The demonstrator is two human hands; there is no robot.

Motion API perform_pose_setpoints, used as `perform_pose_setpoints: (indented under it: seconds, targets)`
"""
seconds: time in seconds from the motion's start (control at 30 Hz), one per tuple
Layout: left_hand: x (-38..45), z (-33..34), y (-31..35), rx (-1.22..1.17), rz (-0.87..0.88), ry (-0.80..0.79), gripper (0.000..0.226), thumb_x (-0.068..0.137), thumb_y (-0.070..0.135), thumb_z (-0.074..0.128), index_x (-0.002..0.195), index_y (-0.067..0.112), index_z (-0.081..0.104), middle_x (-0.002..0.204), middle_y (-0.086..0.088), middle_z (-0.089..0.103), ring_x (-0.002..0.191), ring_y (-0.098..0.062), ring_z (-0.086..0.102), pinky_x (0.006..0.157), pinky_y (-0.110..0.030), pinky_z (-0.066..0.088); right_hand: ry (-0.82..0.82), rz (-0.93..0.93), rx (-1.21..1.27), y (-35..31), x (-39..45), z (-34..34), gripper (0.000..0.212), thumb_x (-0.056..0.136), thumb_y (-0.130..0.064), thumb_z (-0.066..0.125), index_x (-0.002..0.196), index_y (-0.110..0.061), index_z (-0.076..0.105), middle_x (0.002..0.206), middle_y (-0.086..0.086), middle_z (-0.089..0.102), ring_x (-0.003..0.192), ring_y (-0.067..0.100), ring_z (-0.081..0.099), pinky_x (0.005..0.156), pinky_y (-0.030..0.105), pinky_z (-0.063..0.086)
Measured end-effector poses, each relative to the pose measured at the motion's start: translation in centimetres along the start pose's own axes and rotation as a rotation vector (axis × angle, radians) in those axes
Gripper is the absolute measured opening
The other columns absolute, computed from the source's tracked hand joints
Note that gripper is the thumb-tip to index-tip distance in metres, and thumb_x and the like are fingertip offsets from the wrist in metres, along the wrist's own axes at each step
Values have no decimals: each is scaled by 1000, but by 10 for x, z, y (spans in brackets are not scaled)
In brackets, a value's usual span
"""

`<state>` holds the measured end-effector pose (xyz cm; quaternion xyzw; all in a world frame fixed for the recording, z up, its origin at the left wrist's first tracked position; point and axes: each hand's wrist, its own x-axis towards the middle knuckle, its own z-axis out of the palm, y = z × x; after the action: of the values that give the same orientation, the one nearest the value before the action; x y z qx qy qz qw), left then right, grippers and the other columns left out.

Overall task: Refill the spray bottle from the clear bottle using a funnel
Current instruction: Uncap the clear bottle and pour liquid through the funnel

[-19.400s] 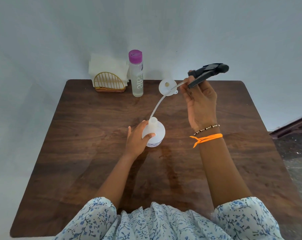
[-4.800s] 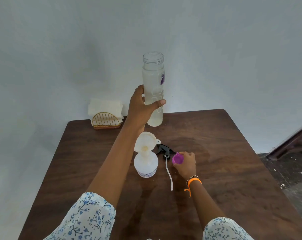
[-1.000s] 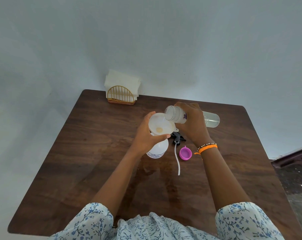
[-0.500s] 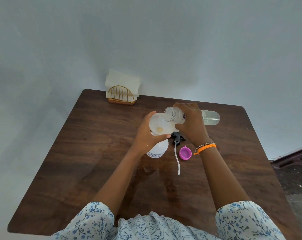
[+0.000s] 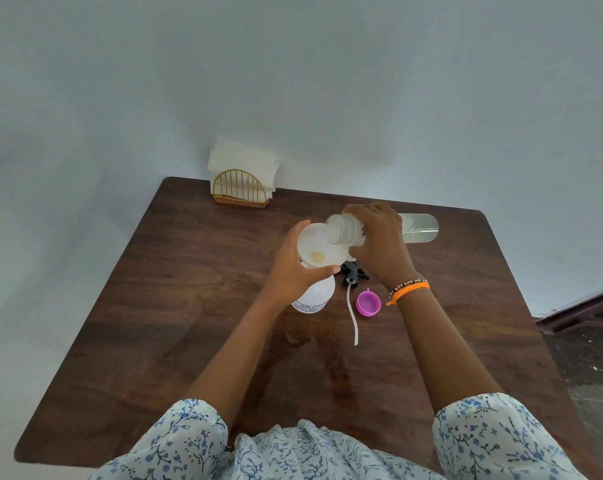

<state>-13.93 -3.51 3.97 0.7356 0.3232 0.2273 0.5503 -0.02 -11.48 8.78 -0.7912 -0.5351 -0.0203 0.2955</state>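
The white spray bottle body [image 5: 315,295] stands on the dark wooden table [image 5: 175,306] with a white funnel [image 5: 315,249] in its neck. My left hand [image 5: 294,268] grips the funnel's rim from the left. My right hand [image 5: 379,242] holds the clear bottle [image 5: 419,228] on its side, its open mouth over the funnel's right edge. Liquid lies in the bottle's far end. The black spray head [image 5: 353,273] with its white tube lies to the right of the spray bottle. Beside it sits the purple cap [image 5: 368,302], open side up.
A gold wire napkin holder [image 5: 241,190] with white napkins stands at the table's back left edge against the wall. A wet smear [image 5: 303,337] marks the wood in front of the spray bottle. Dark furniture [image 5: 584,311] shows at the far right.
My right hand has tipped the clear bottle further, bringing its mouth lower and more over the funnel. My left hand stays on the funnel.
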Motion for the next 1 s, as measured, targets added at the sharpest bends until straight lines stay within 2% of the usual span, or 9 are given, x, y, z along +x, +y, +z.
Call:
perform_pose_setpoints:
  seconds: [0.1,0.27,0.53,0.73,0.83,1.0]
  targets:
    - [0,0,0,2,1,0,85,69,24,81,137,29,29,128,12,39,113,-4,39,72,-1,32,-5,10,-12,-1,0,0,45,61,-3,76,104,-12,64,105,8,67,103,30,51,94,43,34]
    - [1,0,1,14,-2,-3,85,70,26,80,137,30,28,132,10,39,112,-4,39,69,0,32,-57,48,-31,-3,1,-2,47,65,-1,75,109,-14,63,110,8,65,110,29,49,105,56,28]
    - [1,1,0,16,6,-7,86,70,26,81,138,28,28,137,5,39,115,-5,39,78,-4,32,-94,74,-40,-10,2,-6,49,69,-1,73,114,-14,60,116,8,62,118,26,44,113,56,12]
    - [1,1,-1,17,12,-3,86,70,25,81,137,28,28,136,6,39,114,-5,39,76,-2,32,-104,68,-58,-11,2,-7,49,69,0,71,114,-14,60,116,7,62,118,26,43,113,57,13]
    - [1,1,-1,5,15,-1,86,69,25,81,138,27,29,127,12,39,113,-4,39,73,-2,33,-114,60,-70,-12,2,-8,49,69,-1,72,114,-14,59,117,7,62,118,26,43,112,58,15]
    - [1,1,-3,-33,20,6,86,68,24,82,137,27,31,130,8,41,116,-9,41,81,-11,39,-128,48,-93,-13,4,-7,51,66,0,73,113,-14,60,115,7,63,117,27,43,110,59,18]
